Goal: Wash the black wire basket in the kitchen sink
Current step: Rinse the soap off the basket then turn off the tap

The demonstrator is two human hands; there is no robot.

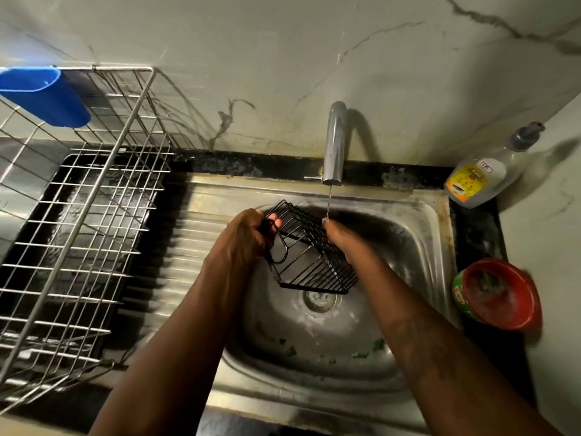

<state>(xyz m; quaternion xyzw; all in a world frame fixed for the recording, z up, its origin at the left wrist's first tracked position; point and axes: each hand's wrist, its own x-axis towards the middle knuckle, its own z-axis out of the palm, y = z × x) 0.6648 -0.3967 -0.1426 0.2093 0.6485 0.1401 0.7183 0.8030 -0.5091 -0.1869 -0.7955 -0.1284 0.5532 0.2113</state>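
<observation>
- Your left hand (248,237) grips the black basket (311,256) over the sink (418,215).
- Your right hand (342,243) lies against its side; grip unclear.
- The tap (334,143) trickles; washing seems midway.

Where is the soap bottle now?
Head view, right side: the soap bottle sits on the counter at the sink's back right corner, right of the tap.

The black wire basket (309,247) is a small box-shaped rack of thin parallel bars with a looped wire at its left end. It is lifted clear and tilted, one corner pointing down, over the middle of the steel kitchen sink (430,221), whose wet basin holds green scraps.
</observation>
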